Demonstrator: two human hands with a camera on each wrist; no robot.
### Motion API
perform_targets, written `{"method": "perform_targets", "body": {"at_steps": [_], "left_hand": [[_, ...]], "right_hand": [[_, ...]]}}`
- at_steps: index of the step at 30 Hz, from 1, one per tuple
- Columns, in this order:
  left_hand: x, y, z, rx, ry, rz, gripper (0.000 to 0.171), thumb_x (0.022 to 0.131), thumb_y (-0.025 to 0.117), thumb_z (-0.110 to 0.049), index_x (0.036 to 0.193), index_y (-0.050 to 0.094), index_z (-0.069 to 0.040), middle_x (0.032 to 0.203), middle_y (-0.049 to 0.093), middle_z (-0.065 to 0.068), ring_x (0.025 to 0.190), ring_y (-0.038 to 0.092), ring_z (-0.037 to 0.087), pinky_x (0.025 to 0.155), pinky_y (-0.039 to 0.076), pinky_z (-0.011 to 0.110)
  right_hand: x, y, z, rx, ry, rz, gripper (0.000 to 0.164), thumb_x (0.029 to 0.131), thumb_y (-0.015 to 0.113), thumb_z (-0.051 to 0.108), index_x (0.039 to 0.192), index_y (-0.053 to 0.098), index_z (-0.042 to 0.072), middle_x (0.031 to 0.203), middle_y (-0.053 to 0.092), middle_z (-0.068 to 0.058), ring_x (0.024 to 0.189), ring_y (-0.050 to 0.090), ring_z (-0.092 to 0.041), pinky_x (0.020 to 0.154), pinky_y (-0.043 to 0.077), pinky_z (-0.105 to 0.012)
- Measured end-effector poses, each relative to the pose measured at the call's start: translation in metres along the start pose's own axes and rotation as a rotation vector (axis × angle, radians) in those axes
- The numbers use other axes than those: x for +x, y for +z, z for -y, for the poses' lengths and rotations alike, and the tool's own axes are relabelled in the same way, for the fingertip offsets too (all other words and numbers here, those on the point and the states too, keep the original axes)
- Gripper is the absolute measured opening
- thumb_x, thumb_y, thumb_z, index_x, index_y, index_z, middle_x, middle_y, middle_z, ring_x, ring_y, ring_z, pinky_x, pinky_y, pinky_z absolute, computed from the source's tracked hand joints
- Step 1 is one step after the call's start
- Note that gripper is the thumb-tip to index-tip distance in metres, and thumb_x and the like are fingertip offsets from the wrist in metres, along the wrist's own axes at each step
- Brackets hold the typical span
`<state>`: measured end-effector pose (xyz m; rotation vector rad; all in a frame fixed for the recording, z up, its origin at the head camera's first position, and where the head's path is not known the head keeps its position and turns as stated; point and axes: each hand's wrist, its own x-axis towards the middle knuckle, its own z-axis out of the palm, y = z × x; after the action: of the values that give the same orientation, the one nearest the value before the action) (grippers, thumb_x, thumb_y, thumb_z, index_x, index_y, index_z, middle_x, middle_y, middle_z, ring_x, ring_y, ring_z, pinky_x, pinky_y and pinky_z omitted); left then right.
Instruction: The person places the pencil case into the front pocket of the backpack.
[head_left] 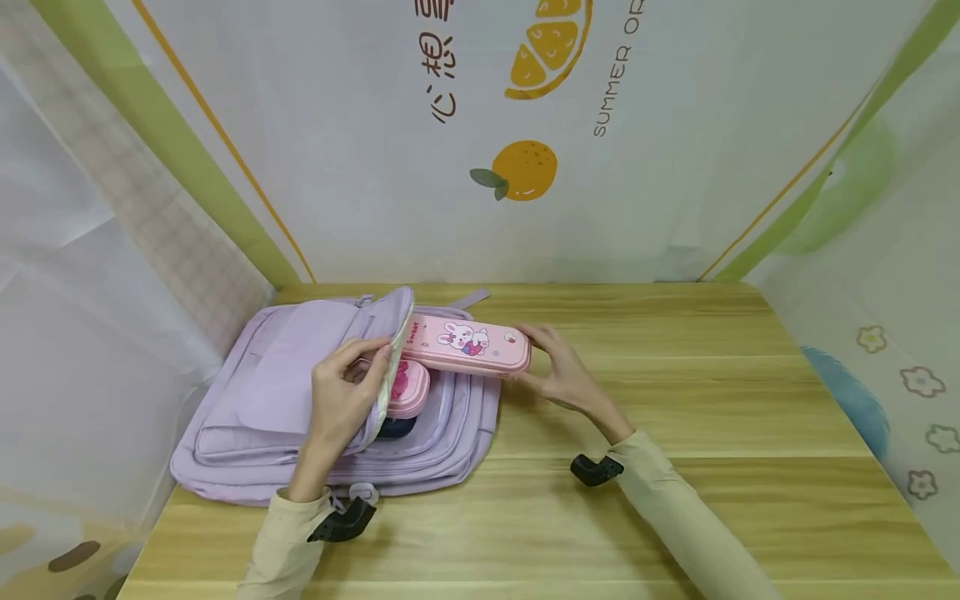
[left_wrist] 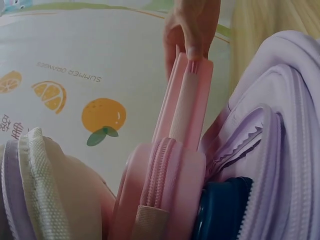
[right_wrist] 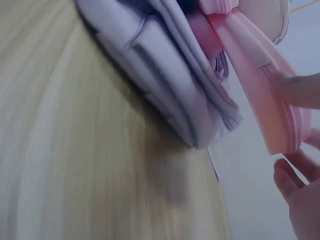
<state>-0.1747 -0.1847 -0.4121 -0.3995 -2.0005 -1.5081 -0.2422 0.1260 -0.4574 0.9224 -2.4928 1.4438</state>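
Observation:
A lilac backpack (head_left: 288,367) lies on the table with its front pocket open. My left hand (head_left: 339,396) pinches the edge of the pocket's flap (head_left: 401,333) and holds it up. A long pink pencil case (head_left: 465,343) with a rabbit print sticks out of the pocket to the right. Its outer end is gripped by my right hand (head_left: 558,373), thumb (right_wrist: 297,91) along the zip side; its inner end is hidden behind the flap. Below it in the pocket sit a smaller pink zipped case (left_wrist: 165,185) and a dark blue object (left_wrist: 222,207), both partly covered.
The wooden table (head_left: 675,400) reaches to the right and front of the backpack. A printed cloth (head_left: 637,208) hangs along the back edge, with more cloth at both sides. A lilac strap (head_left: 471,298) sticks out behind the bag.

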Motion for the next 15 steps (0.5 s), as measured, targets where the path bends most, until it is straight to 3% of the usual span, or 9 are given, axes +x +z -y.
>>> {"method": "perform_targets", "body": {"at_steps": [3,6,10,15], "left_hand": [[0.002,0.0,0.0,-0.006,0.041,0.005,0.014,0.089,0.069,0.01,0.101,0.075,0.009,0.083,0.068,0.019,0.066,0.061,-0.002,0.06,0.052,0.008],[0.003,0.0,0.0,-0.014,0.065,0.018,0.015,0.088,0.068,0.012,0.101,0.075,0.01,0.083,0.068,0.019,0.067,0.06,-0.002,0.06,0.051,0.007],[0.003,0.0,-0.001,-0.01,0.073,0.035,0.016,0.087,0.069,0.012,0.101,0.075,0.009,0.084,0.069,0.019,0.068,0.059,-0.001,0.06,0.05,0.007],[0.002,0.001,-0.002,-0.007,0.082,0.049,0.016,0.087,0.069,0.012,0.101,0.075,0.009,0.084,0.069,0.019,0.069,0.059,-0.001,0.061,0.051,0.007]], "right_hand": [[0.01,0.004,0.0,-0.019,-0.015,-0.023,0.076,0.079,0.086,0.008,0.143,0.049,-0.006,0.135,0.058,-0.023,0.124,0.056,-0.037,0.111,0.048,-0.05],[0.017,0.01,0.001,0.064,0.011,-0.044,0.073,0.078,0.086,0.002,0.14,0.049,-0.009,0.137,0.058,-0.026,0.119,0.06,-0.039,0.108,0.051,-0.049],[0.021,0.021,0.004,0.231,0.12,-0.097,0.068,0.076,0.083,-0.008,0.135,0.05,-0.012,0.137,0.056,-0.029,0.118,0.06,-0.043,0.106,0.053,-0.044],[0.022,0.035,0.015,0.313,0.232,-0.177,0.059,0.076,0.083,-0.008,0.128,0.055,-0.011,0.129,0.054,-0.028,0.118,0.06,-0.043,0.104,0.054,-0.035]]}}
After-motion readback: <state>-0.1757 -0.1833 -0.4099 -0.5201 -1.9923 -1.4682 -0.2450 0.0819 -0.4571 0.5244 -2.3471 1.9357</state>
